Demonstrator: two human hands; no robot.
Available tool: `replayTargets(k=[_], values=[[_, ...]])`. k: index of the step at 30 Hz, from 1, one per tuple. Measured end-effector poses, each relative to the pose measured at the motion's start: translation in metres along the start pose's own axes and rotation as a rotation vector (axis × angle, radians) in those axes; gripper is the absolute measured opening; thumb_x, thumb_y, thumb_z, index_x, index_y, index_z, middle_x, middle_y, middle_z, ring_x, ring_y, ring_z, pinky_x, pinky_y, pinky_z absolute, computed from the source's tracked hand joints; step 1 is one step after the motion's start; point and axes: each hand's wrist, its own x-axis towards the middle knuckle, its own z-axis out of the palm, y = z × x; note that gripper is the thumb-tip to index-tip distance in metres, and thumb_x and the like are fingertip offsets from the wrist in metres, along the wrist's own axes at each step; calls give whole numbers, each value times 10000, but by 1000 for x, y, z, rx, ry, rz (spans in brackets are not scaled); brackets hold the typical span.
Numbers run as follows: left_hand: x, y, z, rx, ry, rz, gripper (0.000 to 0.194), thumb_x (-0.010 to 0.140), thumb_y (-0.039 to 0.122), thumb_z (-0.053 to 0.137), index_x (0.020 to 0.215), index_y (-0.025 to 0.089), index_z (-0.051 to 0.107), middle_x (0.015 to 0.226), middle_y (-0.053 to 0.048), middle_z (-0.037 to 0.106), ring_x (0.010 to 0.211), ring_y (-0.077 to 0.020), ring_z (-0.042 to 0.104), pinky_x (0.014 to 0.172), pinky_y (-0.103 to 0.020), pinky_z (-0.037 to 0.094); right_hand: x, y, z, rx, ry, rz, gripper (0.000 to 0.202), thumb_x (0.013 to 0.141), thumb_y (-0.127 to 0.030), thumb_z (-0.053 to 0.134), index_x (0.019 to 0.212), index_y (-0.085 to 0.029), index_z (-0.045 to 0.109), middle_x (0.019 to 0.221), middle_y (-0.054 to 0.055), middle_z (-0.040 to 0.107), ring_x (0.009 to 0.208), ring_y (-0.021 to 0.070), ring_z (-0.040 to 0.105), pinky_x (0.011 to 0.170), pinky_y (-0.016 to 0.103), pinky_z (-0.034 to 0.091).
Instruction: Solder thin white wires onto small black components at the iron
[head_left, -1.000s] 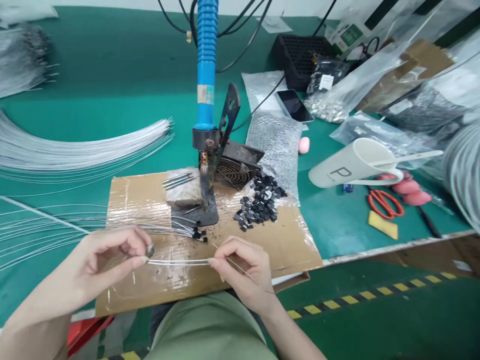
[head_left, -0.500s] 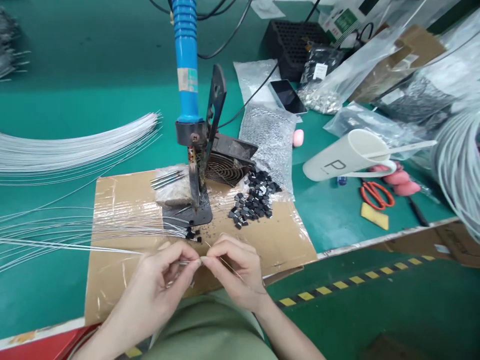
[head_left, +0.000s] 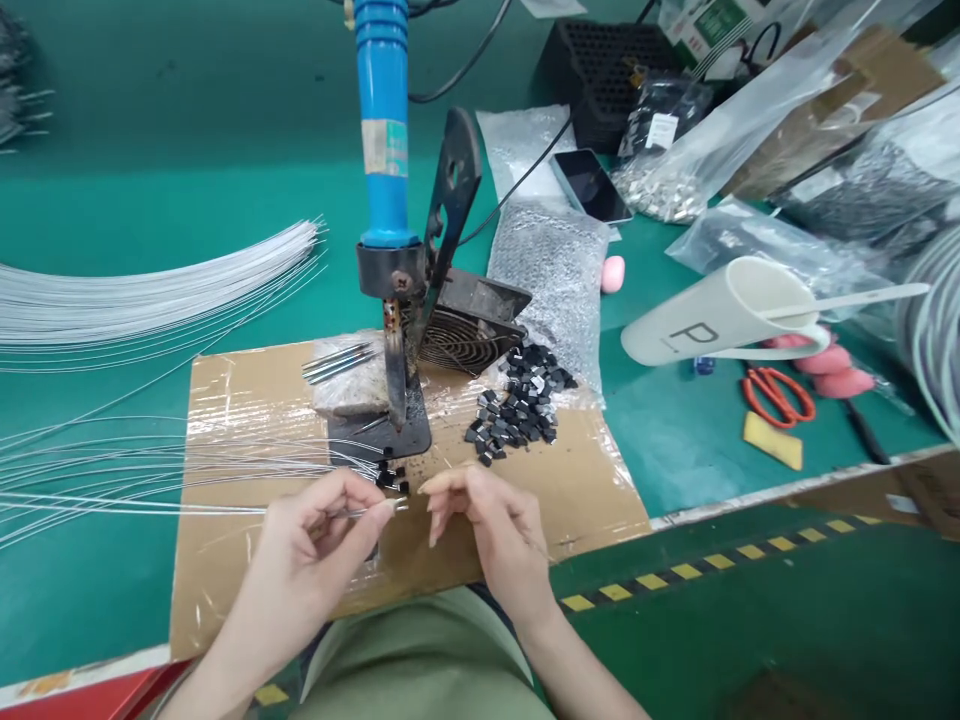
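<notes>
My left hand (head_left: 319,545) is closed in a pinch on white wires (head_left: 217,510), whose short ends stick out past the thumb and index fingertips. These wires run off to the left. A short gap away, my right hand (head_left: 495,525) has its fingers loosely bent and apart; nothing shows between the fingertips, though its palm is partly hidden. Just beyond the hands lie wires ending in small black connectors (head_left: 390,475). Above them, a blue-handled soldering iron (head_left: 386,190) stands tip down in a metal stand (head_left: 450,180).
A cardboard sheet (head_left: 247,420) covers the bench in front of me. Loose black connectors (head_left: 521,410) lie beside a small fan (head_left: 469,335). A bundle of white wires (head_left: 165,290) is at left. To the right are a white mug (head_left: 720,310), red scissors (head_left: 780,395) and a phone (head_left: 591,185).
My right hand has drawn back from the left fingertips and its fingers have opened. The thin wire that crossed it no longer shows clearly. My left hand still pinches the white wires.
</notes>
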Motion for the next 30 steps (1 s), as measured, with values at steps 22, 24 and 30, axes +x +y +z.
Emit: replayTargets(k=[22,24,30], values=[[-7,3,3,5,-21,100,257,1007,453,657,843,267,721,622,8,602,550,-160,478,504,-279,340,-3,-1,26,174,-80,93,69,895,-303,848,874,-246,880,681,6,756,513,93,599,502,185,564],[-8,5,4,8,-16,88,265,1011,443,652,843,249,720,633,3,613,563,-157,491,519,-272,347,-3,1,25,217,-82,121,75,887,-314,859,871,-244,880,666,1,745,509,89,590,496,181,555],[-9,13,7,-4,-7,46,258,1013,375,641,823,215,707,653,16,602,594,-136,473,553,-251,341,-2,0,23,252,-76,222,156,847,-360,896,804,-214,862,617,-8,713,490,80,580,496,178,507]])
